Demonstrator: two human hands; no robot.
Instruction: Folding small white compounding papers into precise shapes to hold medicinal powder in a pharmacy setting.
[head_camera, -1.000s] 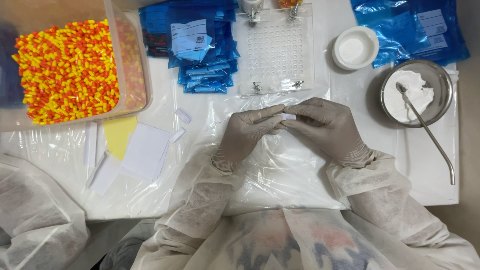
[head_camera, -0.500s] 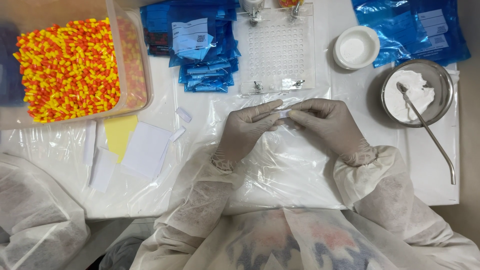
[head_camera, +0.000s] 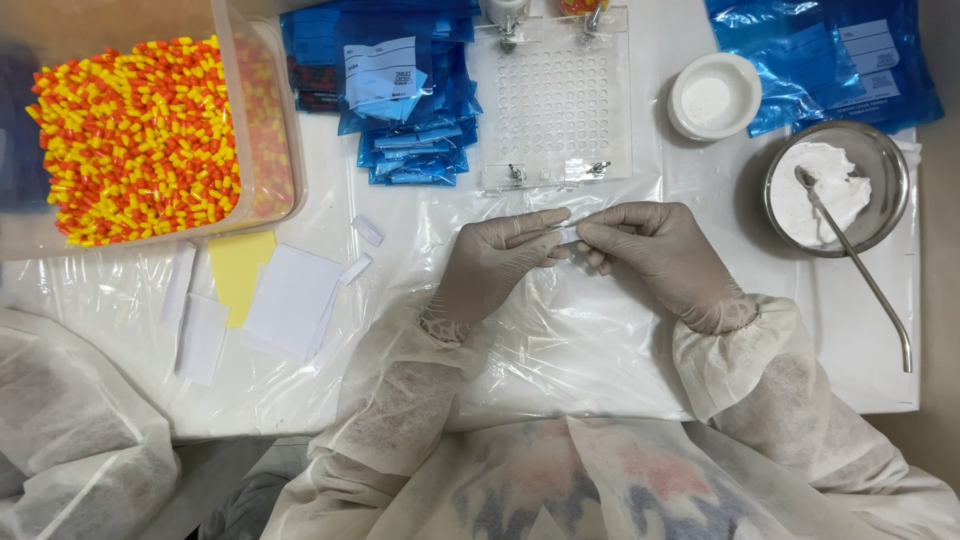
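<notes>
My left hand (head_camera: 497, 262) and my right hand (head_camera: 655, 255) meet just below the clear perforated tray (head_camera: 556, 98), both in pale gloves, fingertips pinched from either side on a small white strip (head_camera: 567, 234). The strip is tiny, pale and narrow, lying level between my thumbs and forefingers; most of it is hidden by the fingers, so I cannot tell whether it is paper or plastic. My left forefinger stretches along its upper edge, and the right fingers curl in to meet it.

Everything sits on a table (head_camera: 860, 330) covered with clear crinkled plastic sheeting. The tray has rows of small round holes and metal clips at its edges. Just left of the tray lies a stack of blue pouches (head_camera: 410, 130), and further left of it a clear tub (head_camera: 262, 120) filled with orange and yellow capsules (head_camera: 135, 140). Right of the tray stands a small white round dish (head_camera: 714, 96), then a metal bowl (head_camera: 885, 160) of white powder with a long spoon (head_camera: 860, 270) leaning out. Well to the lower left of the tray lie loose paper slips (head_camera: 290, 300), white and yellow.
</notes>
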